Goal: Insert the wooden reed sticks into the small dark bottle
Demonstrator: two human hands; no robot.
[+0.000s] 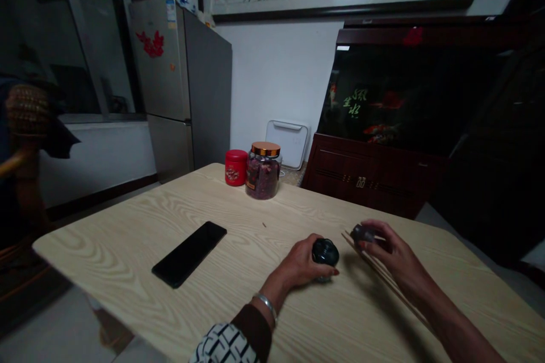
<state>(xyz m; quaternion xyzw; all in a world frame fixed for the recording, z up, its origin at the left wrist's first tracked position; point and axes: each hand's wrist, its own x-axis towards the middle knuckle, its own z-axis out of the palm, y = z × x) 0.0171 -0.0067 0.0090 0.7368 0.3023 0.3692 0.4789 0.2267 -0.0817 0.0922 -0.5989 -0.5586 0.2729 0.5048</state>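
My left hand [303,264] is wrapped around a small dark glossy container [326,252] with a rounded top, low over the table. Its lower part looks greenish and glassy. To the right, my right hand [389,247] pinches a small dark, partly see-through piece [363,233] between thumb and fingers; its exact kind is unclear. Thin light-wood sticks [383,273] run beneath the right hand and forearm; whether the hand touches them is hidden. A gap separates the two hands.
On the wooden table [204,300], a black phone [190,254] lies at left. A red canister [236,168] and a copper-lidded jar [263,173] stand at the far edge. A tiny brown bit [264,225] lies mid-table. Behind are a fridge [208,91] and a fish tank [395,96].
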